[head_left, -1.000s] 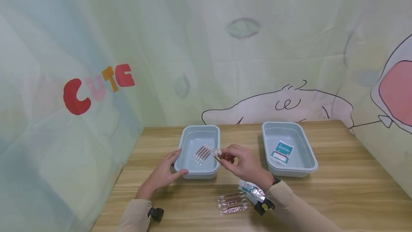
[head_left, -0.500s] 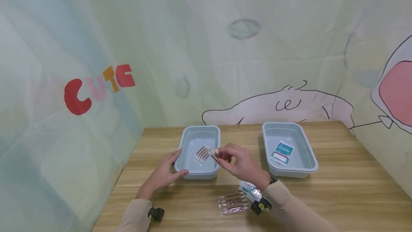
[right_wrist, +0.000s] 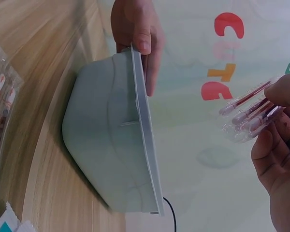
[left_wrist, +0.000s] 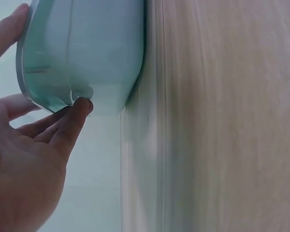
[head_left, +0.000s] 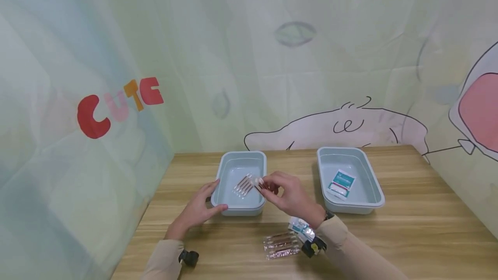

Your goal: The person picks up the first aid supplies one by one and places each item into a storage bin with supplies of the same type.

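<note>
My right hand (head_left: 292, 193) pinches a clear packet of iodine cotton swabs (right_wrist: 251, 110) between thumb and fingers. It holds the white-tipped, red-brown sticks over the right side of the left pale-blue plastic bin (head_left: 243, 208). Inside that bin lies another strip of iodine swabs (head_left: 244, 186). My left hand (head_left: 196, 206) holds the bin's near left corner, thumb at the front rim and fingers along the left side. In the left wrist view, fingertips (left_wrist: 82, 105) press the bin's outer wall.
A second pale-blue bin (head_left: 371, 198) stands at the right, with a teal-and-white sachet (head_left: 342, 185) in it. More swab packets (head_left: 282, 245) and silvery teal sachets (head_left: 301, 228) lie on the wooden table (head_left: 218, 249) beneath the right forearm. Printed fabric walls close off the back.
My right hand has shifted slightly up and left with the swab packet, which now overlaps the strip in the bin. The left hand keeps its place.
</note>
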The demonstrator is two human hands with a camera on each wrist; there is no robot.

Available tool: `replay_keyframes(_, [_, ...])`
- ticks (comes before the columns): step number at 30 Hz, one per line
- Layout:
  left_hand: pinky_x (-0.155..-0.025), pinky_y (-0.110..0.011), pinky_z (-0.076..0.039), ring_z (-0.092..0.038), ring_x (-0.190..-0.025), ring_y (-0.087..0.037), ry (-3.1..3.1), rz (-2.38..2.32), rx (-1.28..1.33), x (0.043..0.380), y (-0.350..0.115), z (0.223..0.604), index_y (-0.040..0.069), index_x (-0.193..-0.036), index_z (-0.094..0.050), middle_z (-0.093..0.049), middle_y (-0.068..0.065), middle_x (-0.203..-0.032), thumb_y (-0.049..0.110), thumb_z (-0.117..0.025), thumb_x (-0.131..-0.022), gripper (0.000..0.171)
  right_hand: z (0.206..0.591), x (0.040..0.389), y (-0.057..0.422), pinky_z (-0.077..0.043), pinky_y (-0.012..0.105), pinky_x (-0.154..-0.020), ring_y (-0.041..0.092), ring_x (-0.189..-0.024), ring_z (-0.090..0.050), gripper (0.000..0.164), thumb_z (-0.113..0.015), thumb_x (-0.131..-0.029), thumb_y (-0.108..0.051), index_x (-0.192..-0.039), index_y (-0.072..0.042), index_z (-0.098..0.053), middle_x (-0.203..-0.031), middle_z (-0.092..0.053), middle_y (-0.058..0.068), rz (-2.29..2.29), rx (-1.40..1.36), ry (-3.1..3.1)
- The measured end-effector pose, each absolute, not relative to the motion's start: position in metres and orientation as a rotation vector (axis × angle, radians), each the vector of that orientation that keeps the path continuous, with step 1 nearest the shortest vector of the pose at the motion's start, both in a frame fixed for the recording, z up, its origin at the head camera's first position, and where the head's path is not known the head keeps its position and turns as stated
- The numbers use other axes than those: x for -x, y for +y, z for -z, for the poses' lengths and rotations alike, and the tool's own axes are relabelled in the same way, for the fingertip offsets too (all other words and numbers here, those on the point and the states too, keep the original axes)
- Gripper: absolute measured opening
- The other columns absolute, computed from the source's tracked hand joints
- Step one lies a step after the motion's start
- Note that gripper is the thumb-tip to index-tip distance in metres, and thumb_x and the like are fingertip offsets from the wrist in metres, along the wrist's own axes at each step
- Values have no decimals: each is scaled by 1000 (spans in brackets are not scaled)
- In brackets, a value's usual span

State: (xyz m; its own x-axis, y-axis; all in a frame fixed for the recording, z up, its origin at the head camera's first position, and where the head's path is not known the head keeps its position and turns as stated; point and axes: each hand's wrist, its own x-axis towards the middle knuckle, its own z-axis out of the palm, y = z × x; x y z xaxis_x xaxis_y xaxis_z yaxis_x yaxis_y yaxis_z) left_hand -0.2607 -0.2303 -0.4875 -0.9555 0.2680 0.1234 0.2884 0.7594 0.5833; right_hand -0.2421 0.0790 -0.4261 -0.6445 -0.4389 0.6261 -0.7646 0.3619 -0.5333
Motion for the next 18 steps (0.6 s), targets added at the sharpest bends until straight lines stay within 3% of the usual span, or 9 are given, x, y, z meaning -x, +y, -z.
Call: replay_keyframes(18, [-106, -55, -43, -49, -129, -33, -2863, 1059, 420, 260, -230, 489, 12, -148, -40, -44, -15, -148, 56, -76, -77, 91, 424, 247, 79, -54, 19, -64, 2, -76, -57, 20, -73, -87, -11, -106, -16, -69, -89, -64, -9, -1180, -1045, -2218])
